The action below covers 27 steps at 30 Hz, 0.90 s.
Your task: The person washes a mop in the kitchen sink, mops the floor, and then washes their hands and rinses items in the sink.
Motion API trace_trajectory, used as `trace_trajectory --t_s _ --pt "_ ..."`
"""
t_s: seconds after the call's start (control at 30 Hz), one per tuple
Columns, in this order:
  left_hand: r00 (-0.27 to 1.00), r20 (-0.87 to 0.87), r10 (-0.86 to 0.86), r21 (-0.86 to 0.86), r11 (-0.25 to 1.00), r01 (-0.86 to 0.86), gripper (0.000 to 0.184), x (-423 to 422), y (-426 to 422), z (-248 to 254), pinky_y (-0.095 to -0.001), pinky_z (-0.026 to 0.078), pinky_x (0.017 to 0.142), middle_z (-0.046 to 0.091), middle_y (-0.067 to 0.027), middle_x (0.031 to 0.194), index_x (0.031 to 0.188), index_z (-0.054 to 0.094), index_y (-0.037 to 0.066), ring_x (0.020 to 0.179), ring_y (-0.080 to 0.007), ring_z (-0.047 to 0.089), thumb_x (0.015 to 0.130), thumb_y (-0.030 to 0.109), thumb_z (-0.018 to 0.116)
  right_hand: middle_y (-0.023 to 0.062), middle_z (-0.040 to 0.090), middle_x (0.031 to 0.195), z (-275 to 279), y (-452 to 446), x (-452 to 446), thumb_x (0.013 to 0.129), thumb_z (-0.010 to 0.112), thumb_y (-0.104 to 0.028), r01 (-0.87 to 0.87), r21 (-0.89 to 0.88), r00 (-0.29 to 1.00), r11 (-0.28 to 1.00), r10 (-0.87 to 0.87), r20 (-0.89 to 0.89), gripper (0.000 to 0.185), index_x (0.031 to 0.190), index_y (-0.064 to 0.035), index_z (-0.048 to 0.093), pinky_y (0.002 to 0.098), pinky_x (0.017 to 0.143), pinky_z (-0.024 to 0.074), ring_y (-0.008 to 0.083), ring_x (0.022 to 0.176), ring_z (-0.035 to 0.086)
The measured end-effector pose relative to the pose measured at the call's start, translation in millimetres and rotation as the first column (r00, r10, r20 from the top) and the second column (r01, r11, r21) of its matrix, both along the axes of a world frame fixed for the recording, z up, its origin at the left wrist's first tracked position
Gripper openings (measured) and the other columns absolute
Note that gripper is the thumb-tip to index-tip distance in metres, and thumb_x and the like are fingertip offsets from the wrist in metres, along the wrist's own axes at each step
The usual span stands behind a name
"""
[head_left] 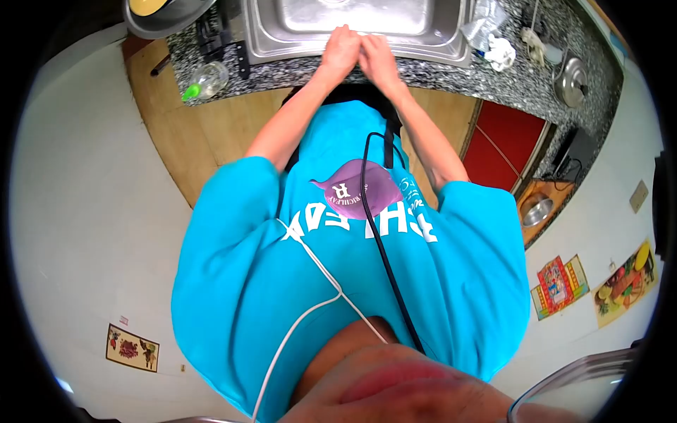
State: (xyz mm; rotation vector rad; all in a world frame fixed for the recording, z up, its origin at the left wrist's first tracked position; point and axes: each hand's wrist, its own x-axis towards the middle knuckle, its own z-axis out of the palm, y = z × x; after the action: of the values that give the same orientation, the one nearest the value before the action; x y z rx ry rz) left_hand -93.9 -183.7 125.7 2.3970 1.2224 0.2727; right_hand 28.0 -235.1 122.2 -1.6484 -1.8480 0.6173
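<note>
Both hands meet over the front rim of the steel sink. My left hand is closed, its fingers curled and pointing into the basin. Touching it at the fingers and thumb side is my right hand, also closed. Whatever lies between the fingers, if anything, is too small and hidden to make out. Below the hands is the dark speckled counter edge.
On the left stand a clear bottle with a green cap, dark utensils and a pan. To the right lie clear plastic, a crumpled white cloth and a metal lid. Cables hang over my blue shirt.
</note>
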Motion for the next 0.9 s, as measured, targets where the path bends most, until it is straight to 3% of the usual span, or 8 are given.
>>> trace_trajectory --t_s 0.17,0.33,0.43,0.47,0.5,0.6,0.7,0.9 --pt "0.956 0.277 -0.092 -0.148 0.980 0.137 0.014 112.7 -20.8 -10.5 -0.0409 0.045 0.077 0.054 -0.0212 0.085 0.080 0.057 -0.005 0.084 -0.0360 0.053 0.067 0.000 0.053 0.0123 0.058 0.093 16.7 -34.3 123.8 0.074 0.061 -0.007 0.104 0.018 0.979 0.994 -0.106 0.173 0.023 0.096 -0.0050 0.058 0.0390 0.081 0.0421 0.0313 0.092 0.051" --pt "0.972 0.199 -0.123 -0.202 0.966 0.164 0.014 117.4 -10.4 -4.4 -0.0427 0.045 0.076 0.055 -0.0215 0.082 0.074 0.059 -0.004 0.083 -0.0370 0.054 0.070 0.008 0.056 0.0127 0.057 0.092 4.3 -36.5 117.0 0.075 0.061 -0.008 0.235 0.057 0.958 0.970 -0.241 0.157 0.020 0.095 -0.0039 0.058 0.0387 0.080 0.0422 0.0310 0.091 0.051" --pt "0.989 0.120 -0.087 -0.210 0.971 0.111 0.015 59.2 4.5 1.4 -0.0440 0.045 0.076 0.055 -0.0218 0.081 0.073 0.060 -0.003 0.083 -0.0368 0.054 0.073 0.012 0.057 0.0133 0.057 0.090 0.0 -16.6 67.1 0.075 0.061 -0.009 0.133 0.040 0.990 0.990 -0.134 0.042 0.021 0.095 -0.0043 0.058 0.0401 0.077 0.0426 0.0317 0.088 0.052" --pt "0.985 -0.067 -0.159 -0.295 0.946 0.132 0.015 26.5 22.6 101.9 -0.0437 0.044 0.074 0.056 -0.0205 0.081 0.077 0.061 -0.002 0.083 -0.0361 0.054 0.073 0.012 0.059 0.0135 0.056 0.090 71.0 2.8 28.9 0.075 0.060 -0.011 0.076 0.026 0.995 0.997 -0.074 -0.066 0.021 0.095 -0.0049 0.058 0.0405 0.077 0.0431 0.0317 0.087 0.052" --pt "0.995 -0.061 -0.078 -0.197 0.978 0.064 0.014 2.5 18.9 104.2 -0.0434 0.044 0.072 0.056 -0.0185 0.079 0.080 0.061 0.000 0.081 -0.0350 0.054 0.072 0.011 0.061 0.0144 0.056 0.092 72.4 8.7 8.0 0.075 0.060 -0.012 0.034 -0.033 0.993 0.999 -0.037 -0.114 0.022 0.096 -0.0052 0.058 0.0405 0.078 0.0438 0.0322 0.089 0.051" --pt "0.999 -0.036 0.037 -0.071 0.997 -0.039 0.014 -61.7 16.6 87.9 -0.0424 0.045 0.069 0.055 -0.0164 0.077 0.084 0.061 -0.001 0.078 -0.0344 0.054 0.074 0.010 0.061 0.0150 0.055 0.099 51.2 22.0 -48.3 0.075 0.059 -0.008 -0.065 0.012 0.984 0.998 0.067 -0.165 0.025 0.099 -0.0068 0.058 0.0397 0.082 0.0440 0.0317 0.095 0.050" --pt "1.000 0.003 -0.016 0.032 0.999 0.016 0.013 -106.3 15.8 8.4 -0.0412 0.044 0.068 0.053 -0.0156 0.075 0.082 0.060 -0.001 0.075 -0.0337 0.053 0.074 0.009 0.060 0.0124 0.055 0.095 -13.0 22.9 -72.2 0.074 0.061 -0.010 -0.083 0.095 0.969 0.992 0.102 -0.223 0.025 0.099 -0.0080 0.058 0.0392 0.080 0.0436 0.0303 0.093 0.050" --pt "0.962 0.260 -0.089 0.036 0.996 0.082 0.009 4.1 -5.0 -7.7 -0.0406 0.043 0.069 0.053 -0.0158 0.077 0.078 0.057 -0.001 0.077 -0.0331 0.051 0.072 0.005 0.060 0.0107 0.056 0.094 -12.1 -9.1 35.2 0.076 0.062 -0.016 0.003 0.051 1.000 0.999 -0.003 0.001 0.023 0.098 -0.0099 0.059 0.0387 0.079 0.0439 0.0300 0.092 0.051"
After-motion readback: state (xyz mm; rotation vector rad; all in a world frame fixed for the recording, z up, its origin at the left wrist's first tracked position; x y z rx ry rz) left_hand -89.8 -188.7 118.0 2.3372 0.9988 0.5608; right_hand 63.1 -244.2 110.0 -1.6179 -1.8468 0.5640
